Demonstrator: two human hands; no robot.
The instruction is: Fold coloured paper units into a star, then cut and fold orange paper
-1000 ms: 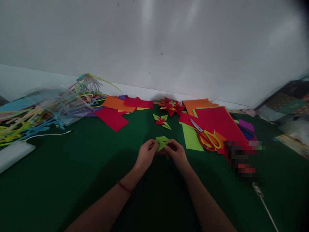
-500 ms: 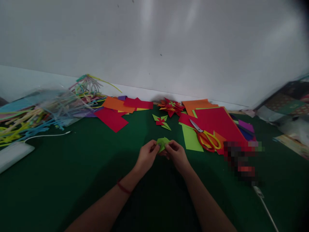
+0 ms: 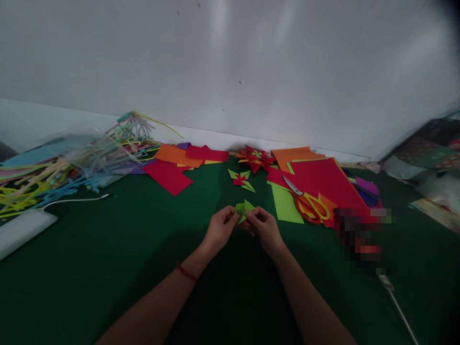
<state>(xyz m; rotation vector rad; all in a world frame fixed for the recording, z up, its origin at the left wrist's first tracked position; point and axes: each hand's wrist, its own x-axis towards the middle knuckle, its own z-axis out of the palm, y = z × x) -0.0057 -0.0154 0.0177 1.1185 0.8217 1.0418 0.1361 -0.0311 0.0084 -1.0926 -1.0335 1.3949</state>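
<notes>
Centrally, over the green tabletop (image 3: 118, 235) short of its far edge, the left hand (image 3: 219, 228) and right hand (image 3: 267, 228) pinch opposite sides of folded lime-green paper (image 3: 247, 206), its long axis indistinct.

- Green tabletop (image 3: 125, 230), clock read about its middle, twelve farthest away.
- Nine: white device (image 3: 27, 230).
- Ten: pile of coloured stems (image 3: 43, 179).
- Eleven: overlapping red sheet (image 3: 170, 177) and orange sheet (image 3: 176, 154).
- Twelve: green-and-red folded star (image 3: 238, 181); red flower (image 3: 254, 167) beyond.
- Two: red and light-green sheets (image 3: 287, 206).
- Four: pale cord (image 3: 402, 306).
</notes>
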